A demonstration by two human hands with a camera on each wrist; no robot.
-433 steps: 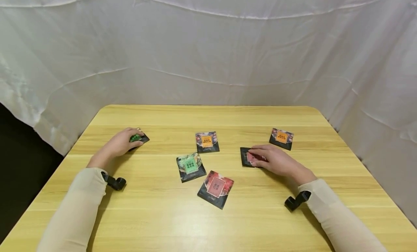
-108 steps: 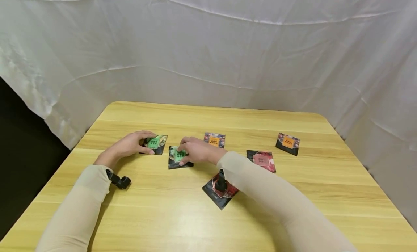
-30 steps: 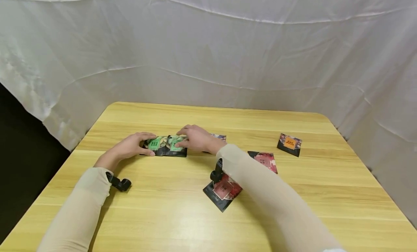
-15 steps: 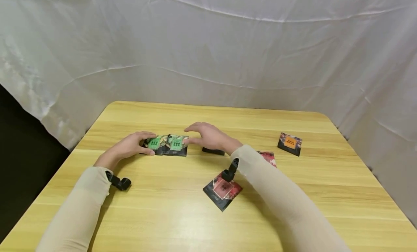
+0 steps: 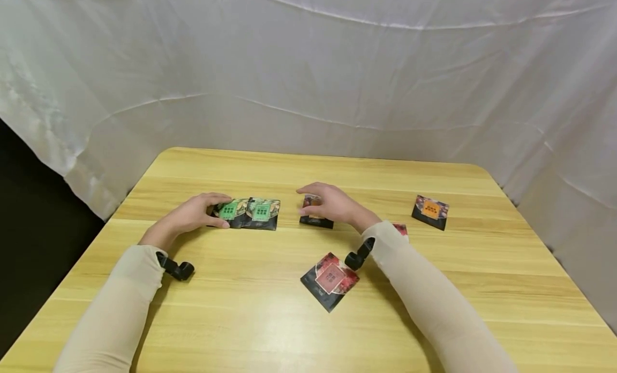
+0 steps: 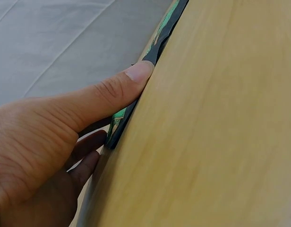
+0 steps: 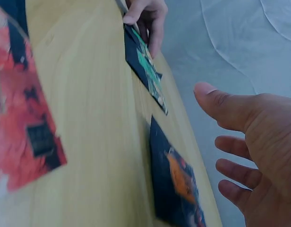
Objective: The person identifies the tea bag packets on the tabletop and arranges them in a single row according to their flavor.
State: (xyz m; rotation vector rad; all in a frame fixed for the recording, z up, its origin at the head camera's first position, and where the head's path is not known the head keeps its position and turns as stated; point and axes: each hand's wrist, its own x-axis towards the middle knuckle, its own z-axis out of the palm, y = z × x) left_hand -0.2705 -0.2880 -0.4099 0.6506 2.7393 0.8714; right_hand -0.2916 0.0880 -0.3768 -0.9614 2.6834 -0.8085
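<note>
My left hand [image 5: 195, 212] grips a black sachet with a green label [image 5: 229, 212] at the table's left, thumb [image 6: 141, 72] at its front edge and fingers at its back and left edges. A second green-label sachet [image 5: 262, 213] lies against its right side, the borders overlapping slightly. Above an orange-label sachet [image 5: 315, 222] near the middle, my right hand [image 5: 332, 202] hovers with thumb and fingers spread, holding nothing. It partly hides that sachet in the head view. In the right wrist view, the orange-label sachet [image 7: 176, 179] lies beside the open palm.
A red-label sachet [image 5: 330, 281] lies tilted at the front centre. Another red one [image 5: 401, 229] is mostly hidden under the right forearm. Farther right lies a second orange-label sachet [image 5: 430, 212]. A pale curtain [image 5: 308, 67] hangs behind the wooden table [image 5: 231, 319].
The right hand drew the second green-label sachet back and left against the first, then let go and moved right over the orange-label sachet. The left hand stayed in place over the last few seconds.
</note>
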